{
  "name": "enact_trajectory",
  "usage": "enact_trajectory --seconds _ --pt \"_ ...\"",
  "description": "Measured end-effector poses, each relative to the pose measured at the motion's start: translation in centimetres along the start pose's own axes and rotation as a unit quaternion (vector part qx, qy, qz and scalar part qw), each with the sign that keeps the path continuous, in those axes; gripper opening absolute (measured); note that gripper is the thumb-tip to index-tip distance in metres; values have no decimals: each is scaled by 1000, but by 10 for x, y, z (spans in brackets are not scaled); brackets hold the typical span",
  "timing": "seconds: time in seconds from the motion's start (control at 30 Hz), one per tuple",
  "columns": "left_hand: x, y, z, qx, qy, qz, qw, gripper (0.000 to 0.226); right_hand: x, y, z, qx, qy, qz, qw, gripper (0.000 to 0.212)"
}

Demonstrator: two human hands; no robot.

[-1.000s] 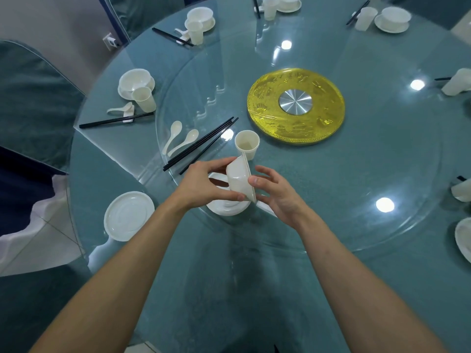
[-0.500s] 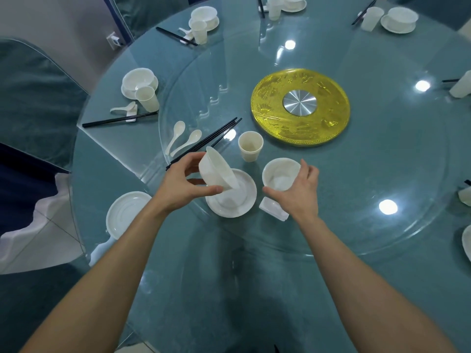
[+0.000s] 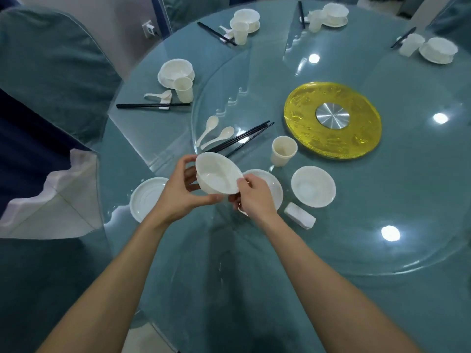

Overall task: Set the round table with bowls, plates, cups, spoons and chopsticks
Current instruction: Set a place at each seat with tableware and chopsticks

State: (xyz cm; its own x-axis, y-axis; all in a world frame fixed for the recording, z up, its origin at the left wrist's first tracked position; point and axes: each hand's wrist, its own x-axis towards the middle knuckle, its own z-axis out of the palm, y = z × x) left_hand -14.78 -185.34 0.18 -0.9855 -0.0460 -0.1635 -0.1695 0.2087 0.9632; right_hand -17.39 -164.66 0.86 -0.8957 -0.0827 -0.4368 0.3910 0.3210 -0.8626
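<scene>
My left hand (image 3: 183,192) holds a white bowl (image 3: 219,173) above the glass, tilted toward me. My right hand (image 3: 254,197) pinches the same bowl at its right rim. Under my right hand lies a white plate (image 3: 274,186). A second white bowl (image 3: 313,186) stands on the glass to the right, with a white chopstick rest (image 3: 299,219) in front of it. Behind stand a cup (image 3: 283,151), black chopsticks (image 3: 242,138) and two white spoons (image 3: 215,135). Another plate (image 3: 146,197) lies at the table's left edge.
A gold turntable disc (image 3: 362,138) with a steel hub sits at the centre of the glass lazy Susan (image 3: 382,225). Laid place settings stand at the left (image 3: 175,72) and along the far rim (image 3: 246,19). Covered chairs (image 3: 51,59) stand at the left.
My right hand let go of the second bowl on the glass and came back left to the bowl in my left hand. That bowl has moved left, off the plate.
</scene>
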Motion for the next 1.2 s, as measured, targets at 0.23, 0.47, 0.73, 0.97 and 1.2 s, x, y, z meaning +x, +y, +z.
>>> enact_trajectory --seconds 0.23,0.47,0.73,0.97,1.2 --pt "-40 -30 -74 172 82 -60 980 103 14 -12 87 -138 -41 -84 986 21" --pt "-43 -58 -106 346 99 -78 930 99 26 -5 140 -270 -109 -97 952 39" --pt "-45 -70 -116 383 42 -131 914 115 32 6 152 -324 -147 -86 931 50" --pt "-22 -40 -107 343 26 -96 934 128 4 25 103 -246 -68 -87 963 53" --pt "17 -17 -65 360 -51 -50 930 125 -25 61 18 -203 64 -54 976 43"
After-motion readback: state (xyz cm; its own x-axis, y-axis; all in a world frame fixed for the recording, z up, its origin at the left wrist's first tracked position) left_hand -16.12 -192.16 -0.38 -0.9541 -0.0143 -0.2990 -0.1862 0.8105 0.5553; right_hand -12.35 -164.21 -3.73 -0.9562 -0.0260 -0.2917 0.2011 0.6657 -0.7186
